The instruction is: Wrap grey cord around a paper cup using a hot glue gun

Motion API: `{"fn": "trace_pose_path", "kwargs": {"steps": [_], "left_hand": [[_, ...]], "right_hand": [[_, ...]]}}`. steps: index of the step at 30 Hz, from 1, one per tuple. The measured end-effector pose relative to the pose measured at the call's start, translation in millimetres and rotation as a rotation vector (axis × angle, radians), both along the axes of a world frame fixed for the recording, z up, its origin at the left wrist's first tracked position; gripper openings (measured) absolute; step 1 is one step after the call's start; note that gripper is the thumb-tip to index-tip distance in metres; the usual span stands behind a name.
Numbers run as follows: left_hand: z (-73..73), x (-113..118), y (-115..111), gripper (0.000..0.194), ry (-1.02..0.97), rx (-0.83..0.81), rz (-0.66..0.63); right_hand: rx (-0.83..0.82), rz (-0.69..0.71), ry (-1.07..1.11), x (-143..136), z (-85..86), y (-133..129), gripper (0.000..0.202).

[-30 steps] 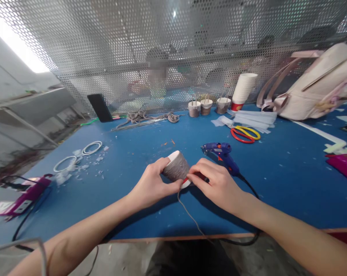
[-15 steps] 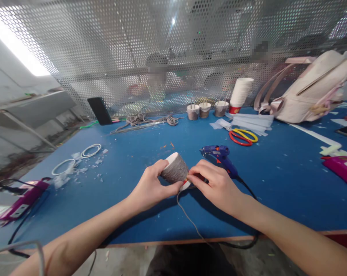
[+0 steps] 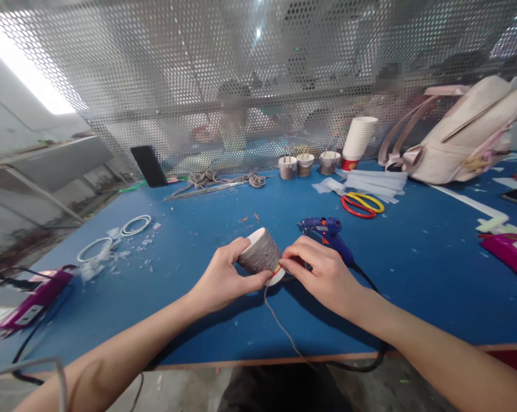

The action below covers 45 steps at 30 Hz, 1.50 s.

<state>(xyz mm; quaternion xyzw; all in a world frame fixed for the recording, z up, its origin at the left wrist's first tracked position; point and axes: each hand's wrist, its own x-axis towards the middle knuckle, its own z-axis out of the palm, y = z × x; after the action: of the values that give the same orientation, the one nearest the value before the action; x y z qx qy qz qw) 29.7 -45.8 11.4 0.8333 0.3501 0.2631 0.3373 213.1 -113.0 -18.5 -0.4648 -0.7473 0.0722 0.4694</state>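
Note:
A paper cup [image 3: 261, 253] wrapped in grey cord lies tilted between my hands, with a red and white band bare near its lower right end. My left hand [image 3: 230, 274] grips the cup, fingers behind it and thumb near the band. My right hand [image 3: 316, 269] pinches at the cup's lower right edge, where the cord seems to be; the fingertips hide it. Loose grey cord [image 3: 279, 323] trails from below the cup over the table's front edge. A blue glue gun [image 3: 327, 229] rests just beyond my right hand.
Behind are cord bundles [image 3: 205, 180], small wrapped cups [image 3: 287, 167], stacked paper cups [image 3: 359, 140], translucent strips [image 3: 374, 182] and red and yellow rings [image 3: 361, 205]. A phone [image 3: 149, 166] leans on the mesh. White rings [image 3: 94, 250] and a power strip [image 3: 31, 300] are left, a backpack [image 3: 460, 137] right.
The cup has turned slightly in my left hand, showing a little more of the red band. My right fingers have shifted slightly at its edge.

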Motion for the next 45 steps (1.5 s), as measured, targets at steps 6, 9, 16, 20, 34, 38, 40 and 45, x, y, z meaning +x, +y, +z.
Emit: {"fn": "trace_pose_path", "kwargs": {"steps": [6, 9, 16, 20, 34, 38, 40, 45], "left_hand": [[-2.7, -2, 3, 0.017, -0.011, -0.029, -0.023], [-4.1, -3, 5, 0.017, -0.019, -0.015, -0.031], [-3.3, -5, 6, 0.016, -0.022, 0.022, -0.057], [-4.7, -7, 8, 0.019, -0.036, 0.064, -0.082], [-11.0, -7, 17, 0.033, -0.013, -0.115, -0.109], [-12.8, -3, 15, 0.032, -0.019, -0.168, -0.095], [-13.7, -3, 15, 0.031, -0.028, -0.199, -0.093], [-15.9, -4, 16, 0.029, -0.101, -0.257, -0.076]], "right_hand": [[-0.010, -0.002, 0.028, 0, 1.5, 0, 0.014], [-0.045, -0.007, 0.050, 0, 3.3, 0, 0.014], [-0.057, -0.008, 0.076, 0, 5.2, 0, 0.012], [-0.068, -0.006, 0.080, 2, 4.7, 2, 0.012], [0.023, 0.066, -0.007, 7, -0.7, 5, 0.017], [0.056, 0.065, -0.037, 6, -2.1, 5, 0.017], [0.058, 0.059, -0.039, 7, -2.6, 5, 0.016], [0.016, 0.039, -0.015, 8, -3.9, 6, 0.015]]}}
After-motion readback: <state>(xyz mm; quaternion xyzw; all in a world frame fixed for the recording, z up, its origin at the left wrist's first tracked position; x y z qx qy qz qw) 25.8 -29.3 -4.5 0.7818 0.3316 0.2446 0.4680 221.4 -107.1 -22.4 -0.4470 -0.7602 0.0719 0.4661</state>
